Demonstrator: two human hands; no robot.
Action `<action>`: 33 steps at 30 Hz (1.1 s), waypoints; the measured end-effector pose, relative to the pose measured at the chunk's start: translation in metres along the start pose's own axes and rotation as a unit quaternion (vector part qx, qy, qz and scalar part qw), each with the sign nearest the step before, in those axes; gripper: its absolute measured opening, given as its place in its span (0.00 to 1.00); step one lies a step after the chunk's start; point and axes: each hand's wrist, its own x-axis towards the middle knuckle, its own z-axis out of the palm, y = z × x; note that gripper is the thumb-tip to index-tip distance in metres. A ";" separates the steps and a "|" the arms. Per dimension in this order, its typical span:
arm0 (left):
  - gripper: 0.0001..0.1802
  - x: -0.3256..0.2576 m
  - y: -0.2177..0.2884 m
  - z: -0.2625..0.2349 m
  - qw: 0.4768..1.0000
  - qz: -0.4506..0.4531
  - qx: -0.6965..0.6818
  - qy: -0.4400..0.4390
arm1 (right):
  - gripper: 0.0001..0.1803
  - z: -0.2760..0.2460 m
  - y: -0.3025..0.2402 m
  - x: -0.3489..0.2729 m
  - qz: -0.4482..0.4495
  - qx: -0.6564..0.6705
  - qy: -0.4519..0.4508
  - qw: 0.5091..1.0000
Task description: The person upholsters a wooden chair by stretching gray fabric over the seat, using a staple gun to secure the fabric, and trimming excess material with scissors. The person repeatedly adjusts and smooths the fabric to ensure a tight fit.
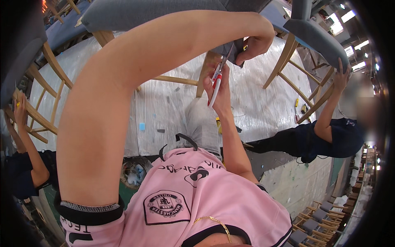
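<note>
The person's right hand (223,89), fingers wrapped round the red-and-white scissors (219,77), lies below the dark grey fabric (237,55); the blades' long axis slants up and rightward to it. The left hand (257,46), nearer, pinches the fabric. Whether the blades bite, I cannot tell.
</note>
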 end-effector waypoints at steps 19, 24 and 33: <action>0.26 -0.030 0.000 0.000 0.993 0.097 -0.011 0.073 | 0.26 0.018 0.002 -0.009 0.057 0.073 0.081 0.992; 0.24 -0.038 0.000 0.004 0.988 0.128 0.005 0.089 | 0.23 0.020 -0.007 0.009 0.009 0.099 0.113 0.989; 0.23 -0.047 0.006 0.004 0.984 0.140 0.017 0.107 | 0.25 0.020 -0.024 0.014 0.045 0.098 0.119 0.987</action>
